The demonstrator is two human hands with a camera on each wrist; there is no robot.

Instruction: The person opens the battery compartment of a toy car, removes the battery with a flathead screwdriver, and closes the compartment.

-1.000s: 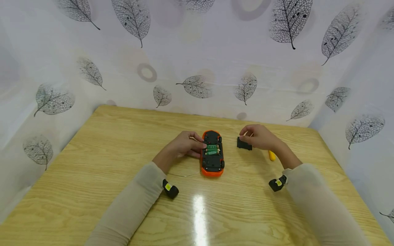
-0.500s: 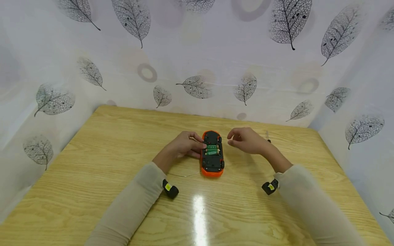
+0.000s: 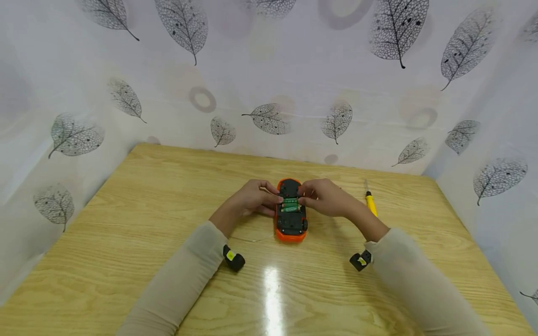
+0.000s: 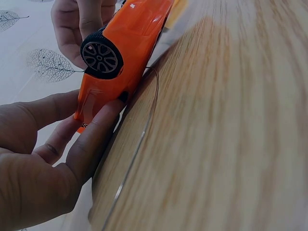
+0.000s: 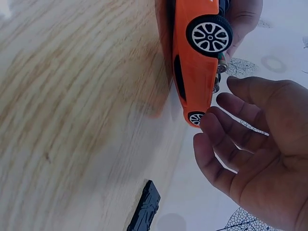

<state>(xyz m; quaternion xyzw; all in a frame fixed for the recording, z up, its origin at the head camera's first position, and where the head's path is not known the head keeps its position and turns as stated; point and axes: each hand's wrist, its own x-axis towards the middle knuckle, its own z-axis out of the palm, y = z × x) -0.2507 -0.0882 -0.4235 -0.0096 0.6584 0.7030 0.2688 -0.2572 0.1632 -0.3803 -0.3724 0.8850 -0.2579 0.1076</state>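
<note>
An orange toy car lies upside down on the table, its black underside up. Several green batteries sit side by side in its uncovered battery bay. My left hand grips the car's left side, thumb over the edge by the batteries and fingers along the body. On the other side, my right hand has its fingertips at the car's right edge, close to the battery ends. In the right wrist view its fingers are loosely bent near a wheel. A black battery cover lies on the table below that hand.
A screwdriver with a yellow handle lies right of the right hand, its shaft pointing away. A thin clear strand runs along the wooden table from the car. A leaf-print cloth hangs behind.
My right hand has moved left from beside the black battery cover to the car's right edge, and the screwdriver has come into fuller view. The left hand and the car have stayed put.
</note>
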